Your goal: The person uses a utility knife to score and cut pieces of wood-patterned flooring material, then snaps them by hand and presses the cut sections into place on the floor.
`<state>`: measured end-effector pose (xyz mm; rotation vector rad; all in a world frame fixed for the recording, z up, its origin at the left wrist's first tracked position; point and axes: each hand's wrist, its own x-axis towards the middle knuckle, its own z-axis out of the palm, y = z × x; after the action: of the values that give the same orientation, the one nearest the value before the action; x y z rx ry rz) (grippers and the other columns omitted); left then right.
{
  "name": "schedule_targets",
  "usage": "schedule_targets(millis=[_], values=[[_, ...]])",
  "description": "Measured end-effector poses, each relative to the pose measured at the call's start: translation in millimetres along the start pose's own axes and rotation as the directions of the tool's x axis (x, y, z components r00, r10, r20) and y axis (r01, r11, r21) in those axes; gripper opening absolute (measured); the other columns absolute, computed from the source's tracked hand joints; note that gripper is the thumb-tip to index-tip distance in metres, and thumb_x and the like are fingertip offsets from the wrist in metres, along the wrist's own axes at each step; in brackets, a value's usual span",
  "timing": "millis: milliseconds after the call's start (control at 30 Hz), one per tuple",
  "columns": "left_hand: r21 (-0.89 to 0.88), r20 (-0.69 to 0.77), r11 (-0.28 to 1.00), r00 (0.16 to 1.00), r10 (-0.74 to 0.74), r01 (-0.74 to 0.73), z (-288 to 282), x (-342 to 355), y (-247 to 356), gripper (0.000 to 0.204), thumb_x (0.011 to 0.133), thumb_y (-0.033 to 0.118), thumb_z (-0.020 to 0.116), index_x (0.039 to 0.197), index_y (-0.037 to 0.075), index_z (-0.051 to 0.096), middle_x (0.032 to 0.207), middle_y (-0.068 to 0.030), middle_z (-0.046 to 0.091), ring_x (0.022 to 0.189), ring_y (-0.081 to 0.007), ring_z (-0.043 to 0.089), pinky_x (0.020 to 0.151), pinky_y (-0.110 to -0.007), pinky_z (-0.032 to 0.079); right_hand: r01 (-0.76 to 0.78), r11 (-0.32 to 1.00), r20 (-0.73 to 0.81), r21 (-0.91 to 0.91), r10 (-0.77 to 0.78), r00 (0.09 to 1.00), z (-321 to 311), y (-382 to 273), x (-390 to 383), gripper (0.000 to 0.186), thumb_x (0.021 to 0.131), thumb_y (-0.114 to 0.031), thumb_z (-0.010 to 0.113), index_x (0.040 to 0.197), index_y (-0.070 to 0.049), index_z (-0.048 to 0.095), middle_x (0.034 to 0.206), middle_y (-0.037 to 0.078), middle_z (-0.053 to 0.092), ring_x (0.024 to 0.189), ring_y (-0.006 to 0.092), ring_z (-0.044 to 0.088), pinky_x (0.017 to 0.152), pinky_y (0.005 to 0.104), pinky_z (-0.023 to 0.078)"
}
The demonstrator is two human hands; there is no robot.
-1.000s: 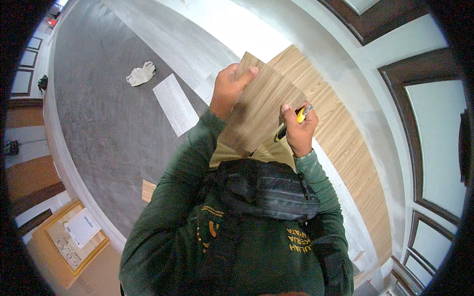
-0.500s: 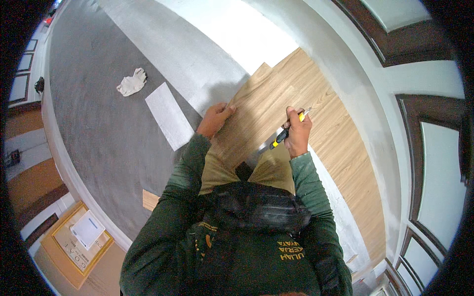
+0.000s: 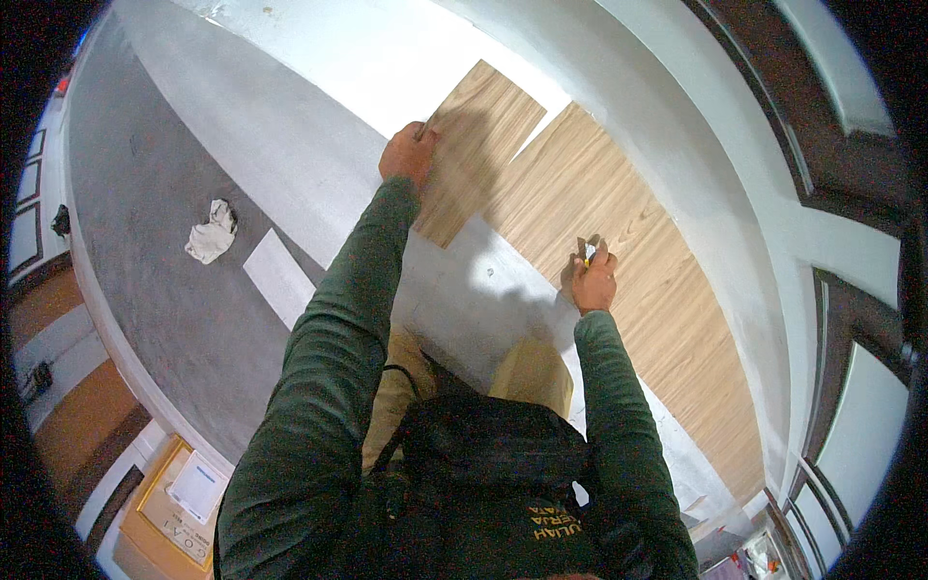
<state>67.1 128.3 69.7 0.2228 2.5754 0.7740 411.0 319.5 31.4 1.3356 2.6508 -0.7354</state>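
My left hand [image 3: 409, 157] reaches far forward, closed on the left edge of a short wood-look vinyl plank [image 3: 478, 135]. That plank is tilted slightly against the laid wood-look planks [image 3: 667, 309], with a narrow wedge of white showing between them at the far end. My right hand [image 3: 594, 283] is closed round a utility knife [image 3: 589, 253], of which a bit of yellow and a pale tip show; the rest is hidden in the fingers. It rests over the laid planks, near their left edge.
A crumpled white cloth [image 3: 213, 232] and a white rectangular sheet [image 3: 278, 277] lie on the dark grey floor [image 3: 145, 242] to the left. At lower left stands a cardboard box [image 3: 155, 522] with papers on it. A wall with dark-framed panels [image 3: 851, 338] runs along the right.
My left hand has carried the short plank forward from above my lap to the far end of the laid planks. My right hand, with the knife, has lowered slightly toward me.
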Motion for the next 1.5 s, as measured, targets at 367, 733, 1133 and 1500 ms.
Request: schedule_targets(millis=[367,733,1133,1500], values=[[0.008,0.012,1.0,1.0,0.015,-0.015,70,89,5,0.051,0.092,0.053,0.055,0.118,0.011,0.068,0.112,-0.0146,0.07,0.107,-0.0327,0.065,0.094,-0.043,0.05,0.44,0.898,-0.084,0.027,-0.437,0.896,19,-61,51,0.074,0.088,-0.035,0.06,0.148,-0.002,0.033,0.145,0.023,0.041,0.13,0.046,0.038,0.111,0.0548,0.03],[-0.104,-0.076,0.993,0.996,0.044,-0.052,87,96,2,0.045,0.09,0.048,0.061,0.116,0.013,0.071,0.104,-0.012,0.073,0.101,-0.0295,0.068,0.091,-0.039,0.051,0.441,0.896,-0.125,-0.048,-0.443,0.888,65,-75,82,0.064,0.084,-0.035,0.065,0.139,-0.005,0.049,0.142,0.016,0.047,0.13,0.04,0.041,0.109,0.0535,0.032],[-0.115,-0.101,0.993,0.995,-0.002,-0.01,90,96,5,0.043,0.091,0.049,0.059,0.117,0.016,0.072,0.107,-0.0107,0.073,0.103,-0.0299,0.068,0.092,-0.04,0.051,0.449,0.893,-0.168,-0.019,-0.445,0.879,66,-75,80,0.066,0.082,-0.034,0.069,0.139,-0.008,0.05,0.144,0.014,0.046,0.131,0.0387,0.041,0.108,0.0521,0.033],[-0.037,-0.167,0.993,0.981,0.1,-0.108,91,102,-5,0.044,0.09,0.05,0.061,0.118,0.018,0.071,0.107,-0.0095,0.073,0.101,-0.0274,0.069,0.089,-0.039,0.052,0.449,0.892,-0.161,-0.062,-0.453,0.877,66,-77,78,0.062,0.085,-0.039,0.063,0.138,-0.009,0.05,0.144,0.012,0.046,0.132,0.0379,0.04,0.109,0.0533,0.032]])
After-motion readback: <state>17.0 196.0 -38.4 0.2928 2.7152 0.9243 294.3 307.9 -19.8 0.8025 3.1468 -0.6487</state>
